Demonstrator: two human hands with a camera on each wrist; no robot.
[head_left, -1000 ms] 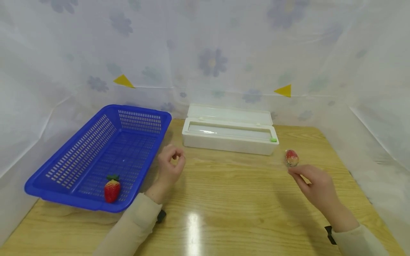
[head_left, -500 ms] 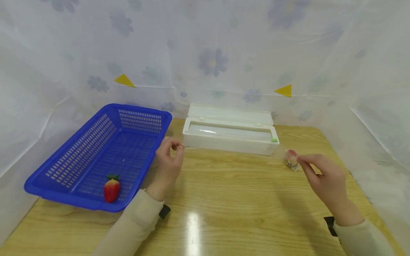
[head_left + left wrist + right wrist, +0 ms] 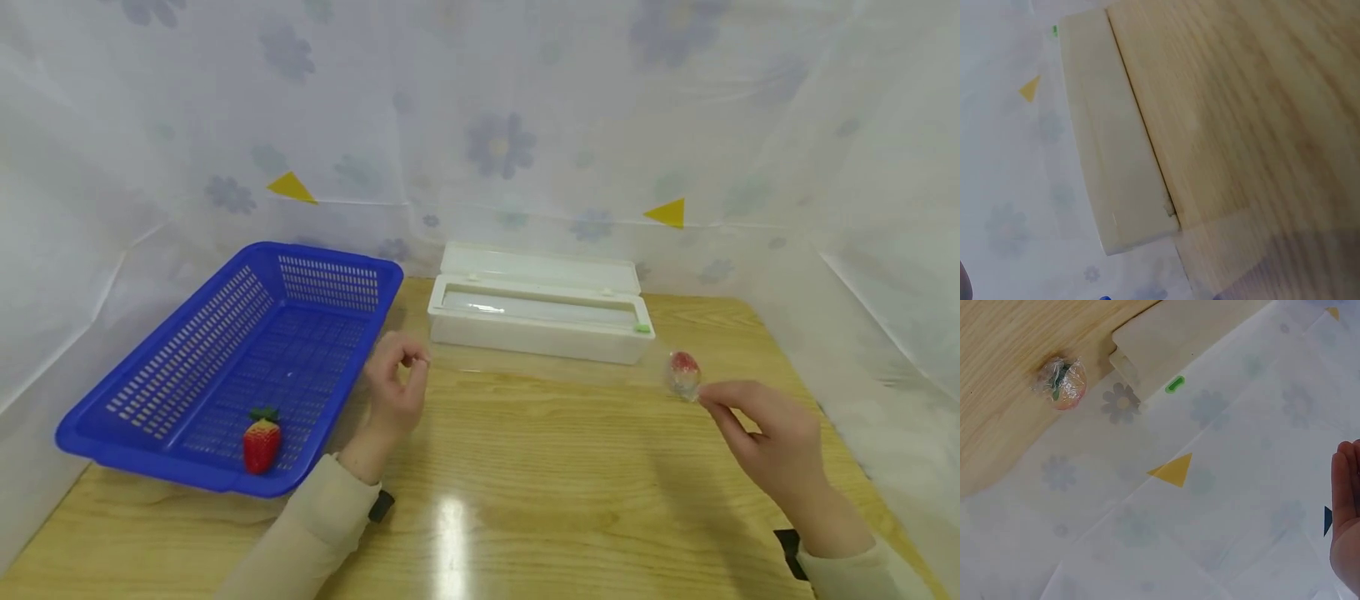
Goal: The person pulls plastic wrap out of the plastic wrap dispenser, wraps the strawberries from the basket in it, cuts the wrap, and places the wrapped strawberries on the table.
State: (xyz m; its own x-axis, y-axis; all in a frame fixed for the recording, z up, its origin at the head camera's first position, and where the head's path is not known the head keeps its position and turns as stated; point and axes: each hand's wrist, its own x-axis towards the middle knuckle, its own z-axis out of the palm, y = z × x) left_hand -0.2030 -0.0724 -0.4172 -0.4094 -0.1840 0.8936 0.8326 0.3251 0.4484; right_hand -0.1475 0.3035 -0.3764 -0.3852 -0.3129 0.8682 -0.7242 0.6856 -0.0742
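My left hand (image 3: 393, 387) hovers beside the blue basket's right rim, thumb and forefinger pinched on what looks like clear film. My right hand (image 3: 776, 442) pinches the film's other side, fingertips close to a red fruit (image 3: 683, 372) in crinkled clear wrap on the table. Between the hands the film barely shows in front of the long white box (image 3: 536, 337), its lid raised behind. In the right wrist view the wrapped fruit (image 3: 1066, 384) shows a green leaf; part of my right hand (image 3: 1347, 519) is at the edge. The left wrist view shows the box (image 3: 1116, 137).
The blue basket (image 3: 172, 477) stands on the left of the wooden table (image 3: 540, 500), with a strawberry (image 3: 262, 446) inside. A flowered white sheet (image 3: 570, 108) with two yellow triangles hangs behind. A green piece (image 3: 642, 328) sits at the box's right end.
My right hand has moved to the right and is slightly lower than half a second ago. My left hand rose a little, then came down. The wrapped fruit has stayed roughly in place.
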